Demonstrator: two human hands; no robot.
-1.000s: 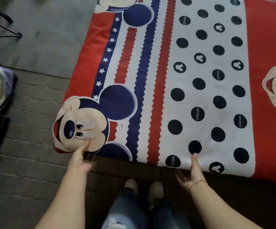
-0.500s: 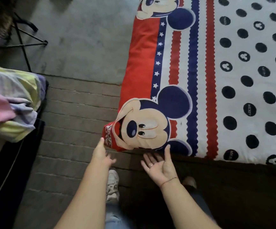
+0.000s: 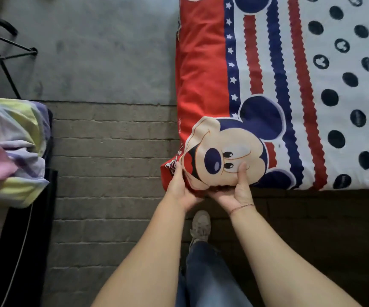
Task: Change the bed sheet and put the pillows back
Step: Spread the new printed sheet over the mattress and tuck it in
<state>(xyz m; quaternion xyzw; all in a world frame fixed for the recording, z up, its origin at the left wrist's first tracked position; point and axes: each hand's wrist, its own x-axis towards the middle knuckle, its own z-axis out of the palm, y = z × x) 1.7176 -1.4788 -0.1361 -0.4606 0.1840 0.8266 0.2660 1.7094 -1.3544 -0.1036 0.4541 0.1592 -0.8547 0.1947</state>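
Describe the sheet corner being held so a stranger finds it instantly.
Start at the red, white and blue sheet beside the grey floor. Follow its near edge to the sheet corner, gripped by the left hand and right hand. Unlike the dotted and striped parts, it bears a large cartoon mouse face.

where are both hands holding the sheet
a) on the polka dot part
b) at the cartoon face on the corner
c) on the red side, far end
b: the left hand and right hand both grip the sheet at the cartoon face corner.
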